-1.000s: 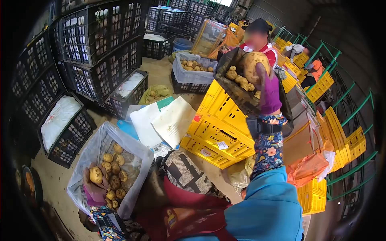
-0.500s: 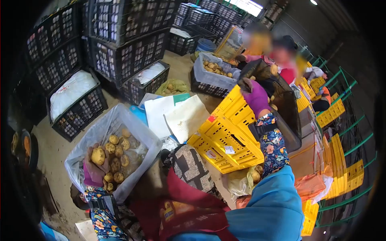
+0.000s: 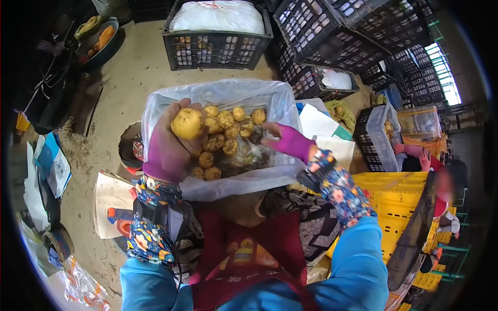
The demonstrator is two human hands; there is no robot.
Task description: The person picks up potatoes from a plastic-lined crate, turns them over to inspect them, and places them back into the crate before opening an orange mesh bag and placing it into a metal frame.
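Observation:
My left hand, in a purple glove with soiled fingers, is closed around a large yellow potato above the left side of a crate lined with clear plastic. Inside it lie several smaller, dirt-specked potatoes. Over the right side of the same crate is my right hand, also gloved in purple. Its thumb and fingers are apart, with the tips close to a dark, soil-covered potato. The liner's lower right part shows loose dirt.
A black crate with a white sack stands beyond the lined one. Stacked black crates rise at back right. Yellow crates stand to my right, with a person behind. Papers and a basin are at left.
My view has turned left towards the lined crate. My right hand has come from the yellow crate's rim to above the potatoes. The left hand still holds a potato, now raised higher.

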